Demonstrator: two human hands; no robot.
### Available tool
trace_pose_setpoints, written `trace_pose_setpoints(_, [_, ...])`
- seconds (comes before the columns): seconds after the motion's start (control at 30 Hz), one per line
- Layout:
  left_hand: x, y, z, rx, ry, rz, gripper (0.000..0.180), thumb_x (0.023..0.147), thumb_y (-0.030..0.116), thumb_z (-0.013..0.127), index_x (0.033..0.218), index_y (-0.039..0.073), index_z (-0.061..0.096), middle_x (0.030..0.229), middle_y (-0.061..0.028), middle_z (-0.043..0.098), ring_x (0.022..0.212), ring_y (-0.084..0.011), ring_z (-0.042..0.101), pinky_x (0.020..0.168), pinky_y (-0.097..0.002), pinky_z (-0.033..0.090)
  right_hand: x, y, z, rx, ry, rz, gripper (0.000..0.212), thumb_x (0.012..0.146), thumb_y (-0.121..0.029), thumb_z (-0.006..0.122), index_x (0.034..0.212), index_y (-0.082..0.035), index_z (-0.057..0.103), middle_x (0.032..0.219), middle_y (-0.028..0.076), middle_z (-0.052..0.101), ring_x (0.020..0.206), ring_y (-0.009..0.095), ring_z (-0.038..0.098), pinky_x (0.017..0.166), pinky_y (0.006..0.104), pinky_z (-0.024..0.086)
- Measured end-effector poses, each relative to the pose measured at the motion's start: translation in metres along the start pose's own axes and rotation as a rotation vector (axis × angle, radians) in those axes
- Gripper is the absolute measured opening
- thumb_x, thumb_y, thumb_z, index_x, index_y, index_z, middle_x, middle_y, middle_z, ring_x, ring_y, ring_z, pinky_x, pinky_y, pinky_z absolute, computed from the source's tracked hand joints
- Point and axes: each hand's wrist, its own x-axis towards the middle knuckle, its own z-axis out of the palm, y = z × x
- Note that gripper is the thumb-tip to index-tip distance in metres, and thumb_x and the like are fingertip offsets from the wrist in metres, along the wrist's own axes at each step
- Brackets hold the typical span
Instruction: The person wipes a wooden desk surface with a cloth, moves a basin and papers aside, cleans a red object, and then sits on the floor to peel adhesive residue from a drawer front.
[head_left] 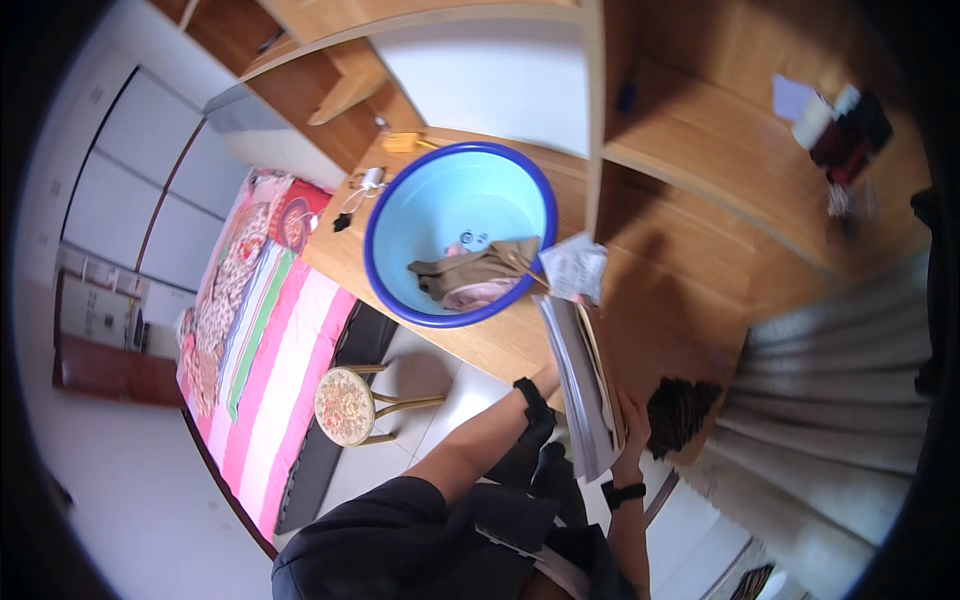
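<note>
A tilted stack of papers and thin booklets (580, 390) is held between my two hands, in front of my body at the desk's near edge. My right hand (632, 425) is closed along its right side. My left hand (547, 381) grips from the left, its fingers mostly hidden behind the stack. At the stack's top end, a white sheet with writing (575, 268) overlaps the basin's right rim. The light blue basin with a dark blue rim (450, 190) stands on the desk, beyond the stack and to the left. Brown and pink cloth (475, 268) lies inside it.
The wooden desk (430, 338) has shelves (700, 170) above. A white charger with cable (372, 178) and a yellow object (402, 142) lie beside the basin. A dark, bristly-looking item (680, 410) is right of my hand. A round stool (345, 407), bed (280, 370) and curtain (830, 400) surround me.
</note>
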Motion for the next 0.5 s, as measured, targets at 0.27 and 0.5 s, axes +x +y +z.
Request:
trace_pose_setpoints(0.27, [0.024,-0.013,-0.05,-0.065,0.202,-0.044,0.029,0.097,0.037,0.061,0.095,0.008,0.066,0.083,-0.0037,0.067,0.072,-0.016,0.063,0.071,-0.031,0.055,-0.005,0.009,-0.006,-0.144,-0.06,-0.128,0.053,0.086,0.0,0.063,0.138,-0.004,0.053,0.129,0.019,0.059,0.116,0.032,0.059,0.099,0.0372,0.048])
trace_pose_setpoints(0.5, [-0.023,0.005,0.038,0.733,0.519,0.531,0.019,0.101,0.027,0.055,0.104,0.009,0.063,0.079,0.0001,0.067,0.062,-0.0052,0.055,0.053,-0.0233,0.044,-0.037,-0.018,-0.022,0.206,-0.005,0.343,0.03,0.094,-0.015,0.065,0.118,0.002,0.063,0.109,0.011,0.067,0.1,0.017,0.062,0.089,0.0328,0.049])
